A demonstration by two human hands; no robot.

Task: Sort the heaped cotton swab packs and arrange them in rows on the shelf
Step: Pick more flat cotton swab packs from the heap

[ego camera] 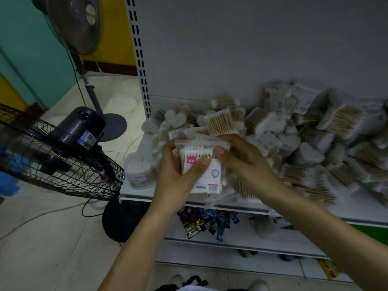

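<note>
Hands, left [178,169] and right [241,158], grip one swab pack [206,175] between them above the shelf [252,207].

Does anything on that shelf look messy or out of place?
Yes. The cotton swab packs lie heaped on the shelf, tilted every way instead of in rows. The left hand and right hand grip one flat pack.

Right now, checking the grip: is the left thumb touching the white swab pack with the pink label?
Touching. Head view: the thumb of the left hand lies flat across the front of the white swab pack.
</note>
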